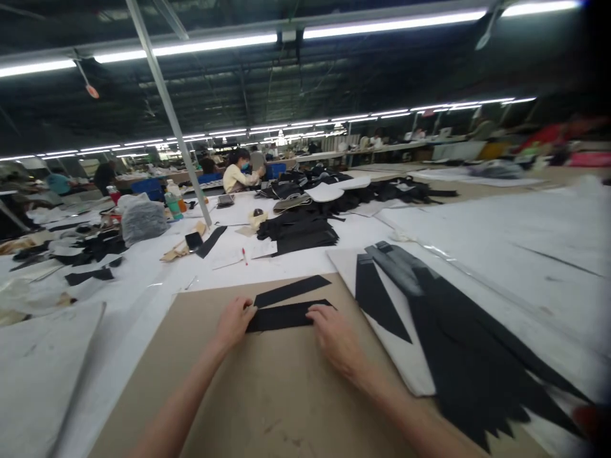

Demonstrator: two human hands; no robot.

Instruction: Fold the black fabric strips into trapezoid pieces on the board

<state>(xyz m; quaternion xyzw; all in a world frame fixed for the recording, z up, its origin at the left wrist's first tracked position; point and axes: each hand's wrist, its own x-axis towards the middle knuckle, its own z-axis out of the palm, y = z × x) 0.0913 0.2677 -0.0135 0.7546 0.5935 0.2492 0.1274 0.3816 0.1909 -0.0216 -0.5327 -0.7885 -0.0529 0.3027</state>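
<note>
A black fabric strip (pixel 285 317) lies across the brown board (pixel 267 388) in front of me. At its left end the fingers of my left hand (pixel 233 323) are closed on the edge, the thumb and fingertips together. My right hand (pixel 337 338) grips the opposite end, fingers bent over the cloth. Just beyond, a second black strip (pixel 292 290) rests at a slant, its left tip close to my left fingers. To the right, a fanned stack of black fabric pieces (pixel 463 343) partly covers a white panel (pixel 422 375), where a single black piece (pixel 379 299) also lies.
Heaped black cut pieces (pixel 305 232) lie farther back on the white table (pixel 229 270). A red pen (pixel 244 256), a phone (pixel 193 241) and a metal pole (pixel 167 114) are ahead. A grey plastic bag (pixel 143 219) stands left. A seated person (pixel 237 175) is beyond.
</note>
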